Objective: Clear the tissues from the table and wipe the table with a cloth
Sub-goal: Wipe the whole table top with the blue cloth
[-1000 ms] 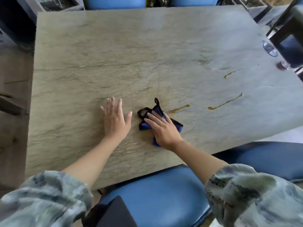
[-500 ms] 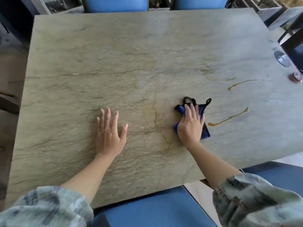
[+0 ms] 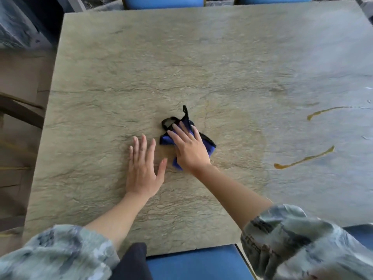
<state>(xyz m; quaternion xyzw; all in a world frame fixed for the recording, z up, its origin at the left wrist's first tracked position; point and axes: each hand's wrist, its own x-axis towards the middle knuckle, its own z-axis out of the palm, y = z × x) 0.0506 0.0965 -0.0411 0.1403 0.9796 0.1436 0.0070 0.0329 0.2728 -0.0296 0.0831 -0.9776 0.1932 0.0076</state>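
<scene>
A crumpled blue cloth with black trim lies on the stone-patterned table, near its middle. My right hand presses flat on the cloth, fingers spread over it and pointing up-left. My left hand rests flat on the bare table just left of the cloth, fingers apart, holding nothing. Two yellowish streaks of spilled liquid, one lower and one upper, mark the table's right side. No tissues show in this view.
Blue chair seats stand at the near edge and at the far edge. A dark wooden piece juts in beside the table's left edge. The floor lies to the left.
My right hand has slid the cloth leftward across the table, back next to my left hand. The streak nearest the cloth a second ago is gone. My left hand stays flat on the table.
</scene>
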